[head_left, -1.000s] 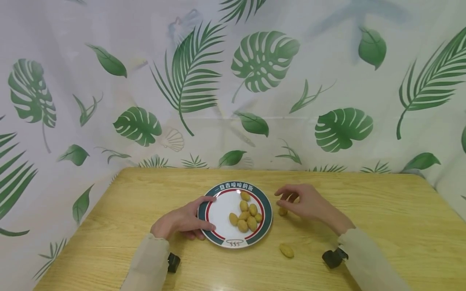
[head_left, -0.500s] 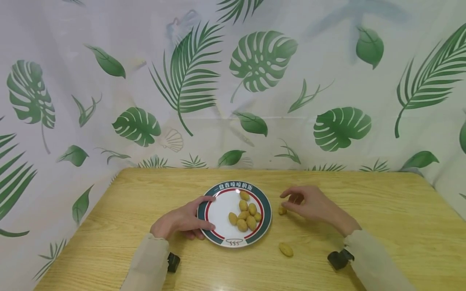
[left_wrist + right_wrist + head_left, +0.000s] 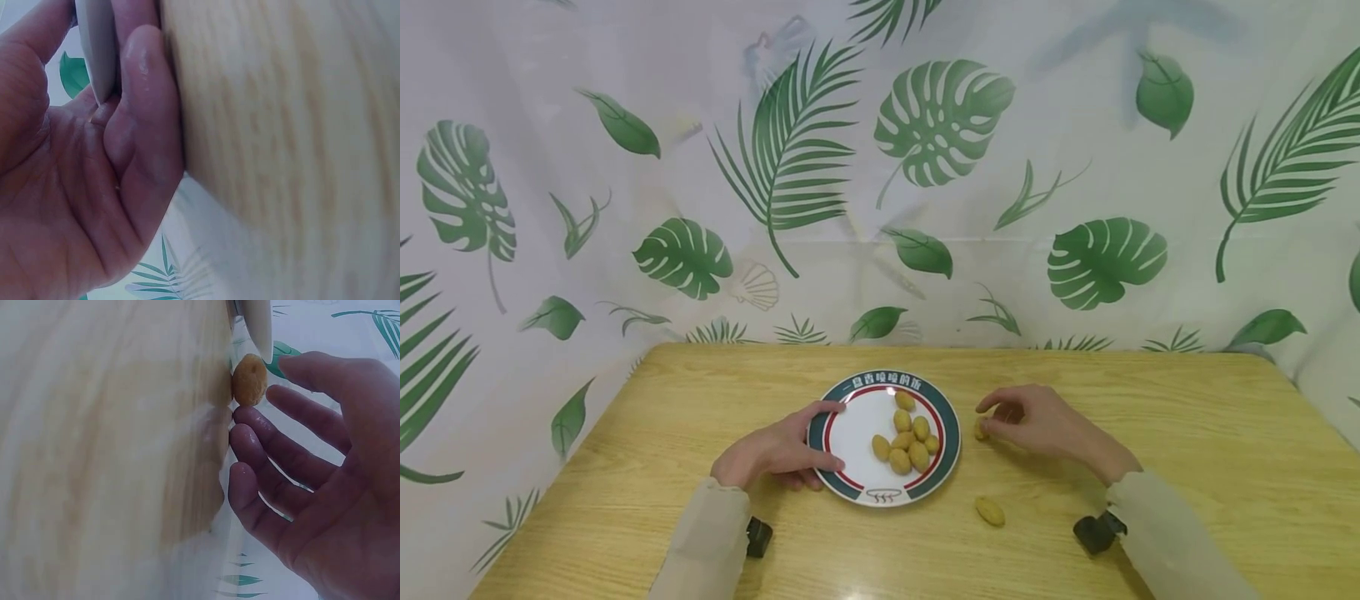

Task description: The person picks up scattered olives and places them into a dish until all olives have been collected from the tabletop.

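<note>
My left hand (image 3: 782, 450) grips the left rim of a round plate (image 3: 850, 433), thumb over the edge and fingers under it. In the left wrist view the plate's edge (image 3: 99, 53) lies between thumb and fingers. Several small yellow oval fruits (image 3: 903, 442) sit on the plate's right half. Right of the plate, my right hand (image 3: 1037, 421) reaches down at a single yellow fruit (image 3: 981, 428), which it partly hides. The right wrist view has this fruit (image 3: 249, 380) on the table by the fingertips, with thumb and index finger apart.
Another yellow fruit (image 3: 990, 511) lies on the wooden table (image 3: 880, 567), nearer to me, below and right of the plate. A leaf-patterned white sheet (image 3: 970, 275) hangs behind the table and along its left side.
My right hand has shifted slightly to the right from a second ago and stays by the same fruit. The left hand keeps its hold on the plate, which has not visibly moved.
</note>
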Demonstrator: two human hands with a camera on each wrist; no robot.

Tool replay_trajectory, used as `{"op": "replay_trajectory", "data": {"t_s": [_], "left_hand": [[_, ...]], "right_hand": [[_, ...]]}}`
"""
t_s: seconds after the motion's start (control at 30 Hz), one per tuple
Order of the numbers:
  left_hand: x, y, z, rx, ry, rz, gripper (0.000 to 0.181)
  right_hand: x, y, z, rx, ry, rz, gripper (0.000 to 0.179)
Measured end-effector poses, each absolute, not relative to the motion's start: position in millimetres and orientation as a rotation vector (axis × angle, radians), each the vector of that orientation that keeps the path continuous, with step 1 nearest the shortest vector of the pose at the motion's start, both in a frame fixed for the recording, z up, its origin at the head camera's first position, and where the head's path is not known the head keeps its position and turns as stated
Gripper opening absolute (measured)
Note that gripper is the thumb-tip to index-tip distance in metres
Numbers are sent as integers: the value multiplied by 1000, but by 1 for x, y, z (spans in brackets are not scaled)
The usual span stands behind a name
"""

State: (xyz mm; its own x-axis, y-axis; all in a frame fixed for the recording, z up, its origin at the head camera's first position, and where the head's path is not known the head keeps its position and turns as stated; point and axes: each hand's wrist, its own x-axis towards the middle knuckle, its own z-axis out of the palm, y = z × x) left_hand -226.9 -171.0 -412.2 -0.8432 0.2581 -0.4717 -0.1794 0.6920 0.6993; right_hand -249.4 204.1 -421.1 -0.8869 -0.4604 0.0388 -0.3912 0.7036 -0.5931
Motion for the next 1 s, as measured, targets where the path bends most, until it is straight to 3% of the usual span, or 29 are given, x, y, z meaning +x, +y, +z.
{"op": "replay_trajectory", "data": {"t_s": [1.0], "left_hand": [[-226, -171, -412, 52, 2355, 1046, 81]], "right_hand": [[-253, 199, -421, -764, 2775, -879, 22]]}}
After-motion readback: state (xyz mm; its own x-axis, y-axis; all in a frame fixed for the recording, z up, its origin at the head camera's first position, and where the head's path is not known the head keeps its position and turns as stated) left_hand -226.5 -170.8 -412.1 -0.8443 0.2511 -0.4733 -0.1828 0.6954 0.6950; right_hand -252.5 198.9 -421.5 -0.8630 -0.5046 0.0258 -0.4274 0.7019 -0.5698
